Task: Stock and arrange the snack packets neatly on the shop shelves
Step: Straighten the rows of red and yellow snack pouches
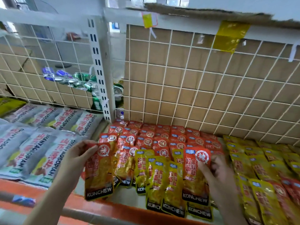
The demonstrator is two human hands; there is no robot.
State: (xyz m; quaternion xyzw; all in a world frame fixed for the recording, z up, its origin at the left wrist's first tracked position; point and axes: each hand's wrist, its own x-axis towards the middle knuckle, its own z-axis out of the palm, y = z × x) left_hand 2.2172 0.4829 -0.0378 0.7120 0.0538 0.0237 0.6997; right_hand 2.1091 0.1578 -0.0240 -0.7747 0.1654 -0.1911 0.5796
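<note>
Packets of glossy red-and-gold foil, flat and oblong, with KONCHEW printed on a black band at the bottom, are being held one in each hand above the front of the shelf. The left hand is gripping the left red packet by its upper edge, with the thumb lying across the front. The right hand is pinching the right red packet at its side, with the thumb pressing just below a round white emblem.

Between the two, yellow packets of the same shape are lying overlapped at the shelf front. Behind them, more red packets are lying in shingled rows, reaching back to a white wire grid. Further yellow packets are filling the shelf to the right, and grey crinkly bags are lying to the left.

Brown cardboard is standing behind the grid. Shiny cans are showing through it beside a slotted white post. An orange shelf lip is running along the front.
</note>
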